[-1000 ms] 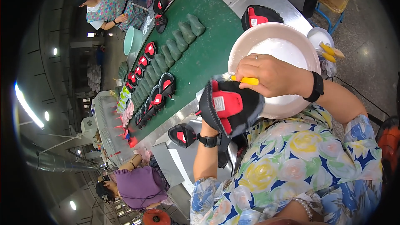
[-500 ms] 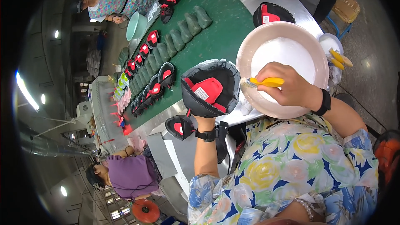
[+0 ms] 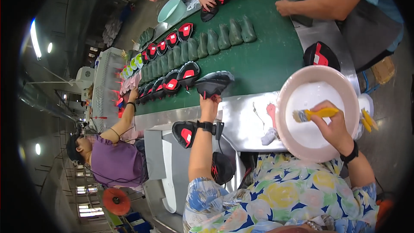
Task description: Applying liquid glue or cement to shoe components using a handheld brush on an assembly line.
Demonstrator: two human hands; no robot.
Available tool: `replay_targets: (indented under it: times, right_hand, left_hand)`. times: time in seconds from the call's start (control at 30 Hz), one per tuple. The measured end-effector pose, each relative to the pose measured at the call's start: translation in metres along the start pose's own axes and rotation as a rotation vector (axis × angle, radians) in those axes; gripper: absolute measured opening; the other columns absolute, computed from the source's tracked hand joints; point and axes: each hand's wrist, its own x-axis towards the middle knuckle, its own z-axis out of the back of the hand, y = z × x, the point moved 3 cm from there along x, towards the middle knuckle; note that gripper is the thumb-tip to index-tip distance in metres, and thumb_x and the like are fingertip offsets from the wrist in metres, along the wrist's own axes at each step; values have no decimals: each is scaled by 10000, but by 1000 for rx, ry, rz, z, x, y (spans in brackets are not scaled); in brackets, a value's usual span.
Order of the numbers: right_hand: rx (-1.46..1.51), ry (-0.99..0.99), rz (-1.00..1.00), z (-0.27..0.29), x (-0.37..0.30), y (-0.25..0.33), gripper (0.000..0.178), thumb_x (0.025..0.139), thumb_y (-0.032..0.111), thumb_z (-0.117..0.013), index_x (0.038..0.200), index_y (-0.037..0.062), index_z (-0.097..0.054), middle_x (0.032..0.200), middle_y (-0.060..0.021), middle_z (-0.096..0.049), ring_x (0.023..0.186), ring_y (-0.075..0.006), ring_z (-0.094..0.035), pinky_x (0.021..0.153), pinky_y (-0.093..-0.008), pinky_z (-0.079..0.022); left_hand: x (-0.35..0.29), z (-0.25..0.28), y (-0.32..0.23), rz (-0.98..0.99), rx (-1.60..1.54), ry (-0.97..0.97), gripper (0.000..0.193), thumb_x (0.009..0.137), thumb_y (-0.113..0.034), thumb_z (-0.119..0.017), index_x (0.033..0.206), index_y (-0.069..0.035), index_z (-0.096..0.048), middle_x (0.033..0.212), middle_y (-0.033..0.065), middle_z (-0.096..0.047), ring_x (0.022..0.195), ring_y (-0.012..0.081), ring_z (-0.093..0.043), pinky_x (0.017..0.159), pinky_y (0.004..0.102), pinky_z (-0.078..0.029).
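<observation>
My left hand [image 3: 208,106] grips a black shoe upper [image 3: 214,83] from below, holding it above the near edge of the green belt [image 3: 267,69]. The upper is tilted, its pale-coated rim facing away. In my right hand [image 3: 331,128] is a brush [image 3: 321,112] with a yellow handle, its bristles pointing left. The brush hangs over a pale pink basin [image 3: 283,131] holding white liquid [image 3: 318,95]. Close to my left hand, a row of black and red uppers [image 3: 171,82] lies on the belt.
Green shoe lasts [image 3: 224,37] line the belt. Another upper [image 3: 320,56] stands behind the basin; one more [image 3: 184,133] lies left of my left forearm. A crumpled cloth [image 3: 269,136] sits on the metal table [image 3: 241,116]. Co-workers' hands [image 3: 284,7] reach in at far right and far left.
My left hand has moved left over the belt, turning the upper away. The brush has left the upper's rim and is over the basin. A co-worker now shows at far right; the view has shifted.
</observation>
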Motion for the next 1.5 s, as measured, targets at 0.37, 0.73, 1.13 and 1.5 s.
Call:
replay_targets:
  times: [0.37,0.73,1.13,1.5]
  right_hand:
    - [-81,40,-188,4,3,-7,144,863,70,-725,954,12,-630,880,-121,-673,803,-232,-673,736,-309,-515]
    - [-153,31,-126,7,-4,-17,180,839,113,-746,956,32,-637,882,-140,-659,792,-324,-663,707,-377,-522]
    - [-129,126,-218,21,11,-34,168,860,119,-711,926,12,-599,854,-146,-634,771,-328,-647,704,-384,-514]
    - [-318,591,6,-52,-3,-54,156,887,110,-634,969,-21,-611,931,-194,-658,862,-390,-641,790,-455,-506]
  left_hand:
    - [156,45,-21,-296,1265,-1007,410,821,-24,-600,1223,54,-581,1054,197,-651,1013,379,-586,884,528,-464]
    - [52,-366,92,290,1099,1070,789,827,-586,-729,1289,23,-532,1161,105,-625,1002,195,-617,797,318,-529]
    - [-23,-214,-28,-955,1377,590,567,665,-33,-679,1201,4,-501,1225,229,-573,1110,405,-578,961,460,-454]
    - [-122,-102,12,-642,1337,748,500,806,24,-618,1292,-34,-515,1316,238,-518,1179,441,-549,1016,458,-454]
